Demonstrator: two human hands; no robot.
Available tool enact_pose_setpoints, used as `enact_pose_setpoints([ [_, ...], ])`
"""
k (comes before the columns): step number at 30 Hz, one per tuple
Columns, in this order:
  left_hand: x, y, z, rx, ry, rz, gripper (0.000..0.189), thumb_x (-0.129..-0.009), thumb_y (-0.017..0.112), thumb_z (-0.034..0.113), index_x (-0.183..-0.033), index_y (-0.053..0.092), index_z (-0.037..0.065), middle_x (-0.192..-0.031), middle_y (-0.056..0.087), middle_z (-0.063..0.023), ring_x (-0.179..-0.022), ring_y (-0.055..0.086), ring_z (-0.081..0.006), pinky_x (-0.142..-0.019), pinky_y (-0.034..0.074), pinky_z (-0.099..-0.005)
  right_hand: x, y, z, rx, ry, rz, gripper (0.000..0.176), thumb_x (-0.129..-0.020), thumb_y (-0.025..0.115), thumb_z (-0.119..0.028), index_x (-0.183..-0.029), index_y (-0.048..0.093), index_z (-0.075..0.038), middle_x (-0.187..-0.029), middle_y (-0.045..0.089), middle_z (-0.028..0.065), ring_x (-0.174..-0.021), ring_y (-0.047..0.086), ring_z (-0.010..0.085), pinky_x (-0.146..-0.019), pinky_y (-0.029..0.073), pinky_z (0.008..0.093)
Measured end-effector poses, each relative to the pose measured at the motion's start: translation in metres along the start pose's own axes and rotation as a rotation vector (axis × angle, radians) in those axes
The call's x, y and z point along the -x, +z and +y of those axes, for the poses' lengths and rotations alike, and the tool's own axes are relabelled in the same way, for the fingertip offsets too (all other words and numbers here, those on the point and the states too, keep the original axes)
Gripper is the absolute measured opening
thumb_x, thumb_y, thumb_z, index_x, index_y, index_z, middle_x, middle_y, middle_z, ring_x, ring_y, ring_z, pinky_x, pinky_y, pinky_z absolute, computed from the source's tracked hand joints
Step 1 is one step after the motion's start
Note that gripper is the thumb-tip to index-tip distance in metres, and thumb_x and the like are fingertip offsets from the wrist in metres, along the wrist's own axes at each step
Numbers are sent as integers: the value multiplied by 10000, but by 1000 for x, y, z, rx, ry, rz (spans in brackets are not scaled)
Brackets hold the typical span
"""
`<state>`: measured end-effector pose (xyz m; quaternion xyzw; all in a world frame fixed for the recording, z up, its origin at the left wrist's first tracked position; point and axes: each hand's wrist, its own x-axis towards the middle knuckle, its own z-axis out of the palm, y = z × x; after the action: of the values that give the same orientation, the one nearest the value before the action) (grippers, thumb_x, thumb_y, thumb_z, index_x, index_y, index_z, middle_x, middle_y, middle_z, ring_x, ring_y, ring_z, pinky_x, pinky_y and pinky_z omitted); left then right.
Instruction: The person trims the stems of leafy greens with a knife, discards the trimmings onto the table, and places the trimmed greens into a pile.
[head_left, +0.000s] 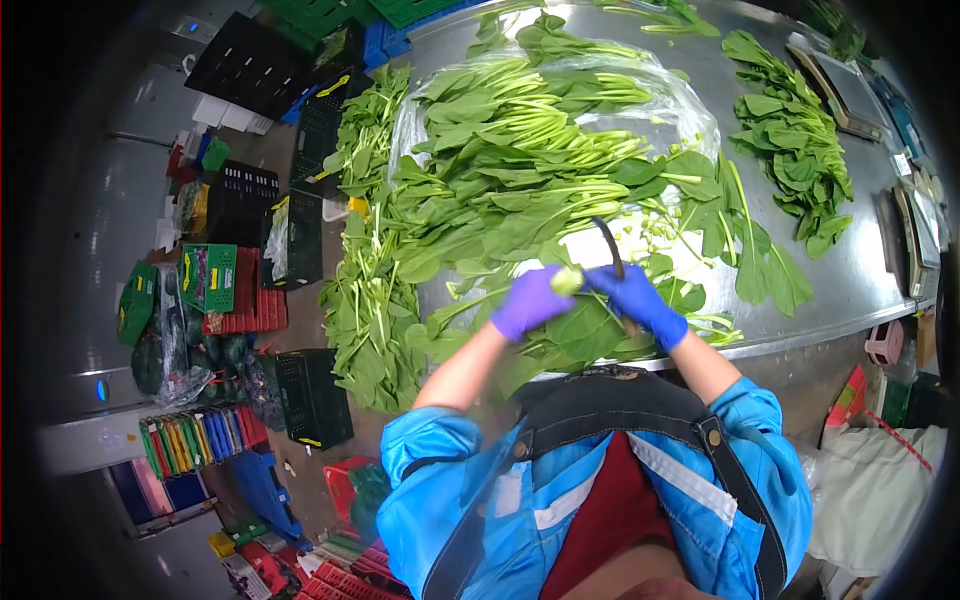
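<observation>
My left hand [535,302], in a purple glove, is closed around a leafy green [566,280], its pale cut stem end showing beside my thumb. Close by on the right, my right hand [642,304] in a blue glove grips a knife with a dark, curved blade [608,246] that points up and away from me. Just beyond both hands lies a big heap of long-stemmed leafy greens [520,150], partly on clear plastic sheeting [690,108]. Short trimmed stem pieces [655,228] are scattered near the blade. Loose leaves [580,335] lie beneath my hands.
The steel table [800,275] carries another row of greens [790,135] at right, near flat scales [835,92]. More leaves [375,320] pile along the left side. Black crates [312,398] and a green crate [208,278] stand on the floor at left.
</observation>
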<state>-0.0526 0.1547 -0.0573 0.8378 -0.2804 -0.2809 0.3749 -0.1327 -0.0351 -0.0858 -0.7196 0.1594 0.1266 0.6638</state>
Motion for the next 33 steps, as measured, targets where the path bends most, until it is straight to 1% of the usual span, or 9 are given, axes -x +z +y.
enact_pose_setpoints([
  [2, -18, -8, -18, -174, -3, 223, 358, -694, 674, 268, -943, 603, 21, -871, 623, -199, -762, 598, -336, -676, 472, -389, -47, -3, 48, 475, -449, 351, 254, -777, 665, -292, -907, 680, -75, -746, 655, 113, -670, 627, 278, -632, 495, 368],
  [5, -25, -25, -30, -218, 116, 356, 362, -704, 653, 269, -960, 596, 20, -890, 619, -226, -816, 607, -371, -680, 479, -405, -68, -1, 75, 866, -326, 212, 226, -716, 692, -233, -874, 670, -72, -794, 646, 121, -773, 628, 302, -701, 490, 390],
  [8, -20, -46, -37, -310, -53, 433, 369, -704, 661, 255, -990, 596, 32, -886, 620, -227, -838, 611, -374, -685, 486, -410, -68, -5, 59, 883, -209, 11, 238, -684, 703, -216, -865, 664, -66, -824, 641, 131, -806, 620, 297, -713, 483, 399],
  [13, -14, -56, -13, -310, 54, 470, 350, -703, 699, 232, -985, 617, 42, -878, 649, -178, -780, 635, -330, -679, 493, -387, -17, -13, -29, 667, -468, 77, 172, -722, 674, -164, -877, 663, -90, -778, 655, 107, -712, 626, 281, -654, 483, 379],
  [18, -19, -18, 11, 6, 231, -164, 412, -710, 760, 255, -1034, 633, 34, -828, 660, -97, -736, 607, -156, -699, 485, -328, 5, -27, -62, 481, -261, -119, 253, -744, 697, -165, -983, 665, -90, -846, 680, 108, -743, 652, 246, -659, 496, 331],
  [20, -17, -5, 10, 73, 76, -116, 410, -713, 761, 248, -1034, 632, 29, -827, 658, -100, -735, 606, -147, -698, 482, -311, -4, -33, -28, 140, -407, 193, 290, -767, 674, -160, -1049, 649, -95, -871, 680, 125, -753, 659, 260, -656, 503, 336],
  [21, -16, -2, 13, 143, -86, -70, 408, -715, 761, 242, -1035, 631, 25, -825, 655, -104, -733, 605, -138, -697, 480, -294, -1, -35, -24, 365, -477, 289, 332, -793, 625, -123, -1124, 614, -95, -855, 668, 155, -744, 653, 295, -650, 502, 366],
  [29, 7, -3, 25, 329, 15, 50, 327, -744, 734, 163, -1015, 632, 10, -839, 658, -69, -744, 580, -78, -691, 476, -250, 8, -25, 18, 618, -441, 179, 295, -812, 558, -88, -1102, 615, -86, -812, 639, 199, -756, 620, 375, -660, 496, 416],
  [33, 13, -19, 24, 285, 49, 107, 311, -734, 738, 186, -991, 644, 39, -891, 664, -101, -792, 604, -113, -725, 478, -279, 22, -35, 0, 457, -218, 21, 203, -847, 588, -174, -985, 653, -40, -728, 650, 163, -689, 646, 269, -619, 491, 354],
])
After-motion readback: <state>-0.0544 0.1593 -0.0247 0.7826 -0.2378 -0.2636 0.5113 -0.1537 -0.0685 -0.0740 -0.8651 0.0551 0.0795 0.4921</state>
